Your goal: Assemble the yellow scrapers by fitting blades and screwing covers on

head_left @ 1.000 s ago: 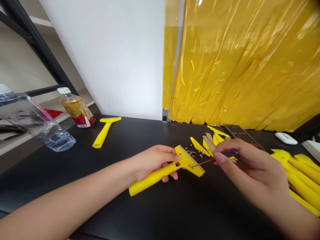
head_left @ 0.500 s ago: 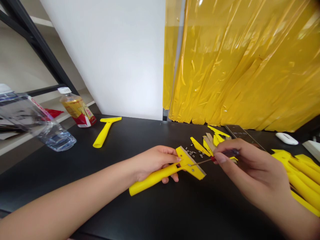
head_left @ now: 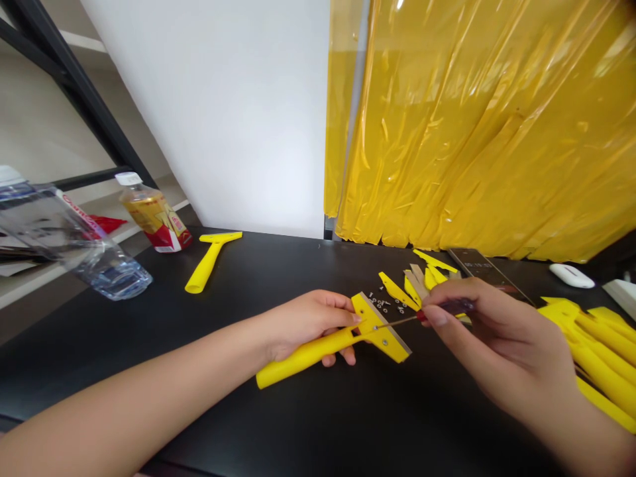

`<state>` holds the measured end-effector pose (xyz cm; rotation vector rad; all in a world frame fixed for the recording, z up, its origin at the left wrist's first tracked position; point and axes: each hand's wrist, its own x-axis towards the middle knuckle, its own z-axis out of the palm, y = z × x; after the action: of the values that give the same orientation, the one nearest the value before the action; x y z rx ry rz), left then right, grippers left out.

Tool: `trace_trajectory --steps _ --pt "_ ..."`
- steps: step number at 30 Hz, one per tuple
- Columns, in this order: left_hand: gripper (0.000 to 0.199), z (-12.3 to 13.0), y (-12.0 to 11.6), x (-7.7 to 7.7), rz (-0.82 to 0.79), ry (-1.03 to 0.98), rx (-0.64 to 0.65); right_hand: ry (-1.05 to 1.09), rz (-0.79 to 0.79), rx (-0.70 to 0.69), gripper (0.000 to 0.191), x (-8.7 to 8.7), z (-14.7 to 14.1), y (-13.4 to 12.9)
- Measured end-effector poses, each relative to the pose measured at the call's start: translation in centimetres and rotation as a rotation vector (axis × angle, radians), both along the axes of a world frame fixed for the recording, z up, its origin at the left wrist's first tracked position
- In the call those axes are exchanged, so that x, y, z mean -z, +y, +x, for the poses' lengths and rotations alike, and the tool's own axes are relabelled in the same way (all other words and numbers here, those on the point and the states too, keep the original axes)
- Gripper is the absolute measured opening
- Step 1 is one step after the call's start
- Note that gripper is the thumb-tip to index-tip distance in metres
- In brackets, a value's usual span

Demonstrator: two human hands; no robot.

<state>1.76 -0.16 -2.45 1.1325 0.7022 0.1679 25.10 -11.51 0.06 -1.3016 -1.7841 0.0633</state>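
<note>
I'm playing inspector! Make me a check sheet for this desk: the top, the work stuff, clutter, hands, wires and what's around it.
Surface: black tabletop.
Work things: yellow scraper, screwdriver with its tip at the scraper's head; small metal fasteners, loose yellow pieces, yellow handles piled right, another yellow tool left.
Clutter: clear bottle, red-labelled bottle, phone, white case.
Hands: left hand holds the scraper; right hand grips the screwdriver.
Cables: nothing seen.
Surroundings: white panel, yellow plastic film, shelves.
</note>
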Motion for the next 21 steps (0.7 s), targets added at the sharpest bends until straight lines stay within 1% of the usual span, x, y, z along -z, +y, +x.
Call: trace_trajectory --steps 4,7,13,21 --pt "0.023 0.01 -0.03 -0.16 0.004 0.008 0.000 -0.022 -0.012 -0.023 0.010 0.07 0.10 -0.10" --pt "0.023 0.02 -0.11 -0.25 0.019 0.006 0.006 -0.053 0.015 -0.046 0.012 -0.04 0.16 -0.21" --pt "0.018 0.10 -0.48 -0.57 0.052 0.031 0.022 -0.020 0.056 0.021 0.010 -0.31 0.16 -0.29" --pt "0.022 0.14 -0.73 -0.73 0.094 0.024 0.076 -0.043 0.028 -0.036 0.016 0.59 0.41 0.07"
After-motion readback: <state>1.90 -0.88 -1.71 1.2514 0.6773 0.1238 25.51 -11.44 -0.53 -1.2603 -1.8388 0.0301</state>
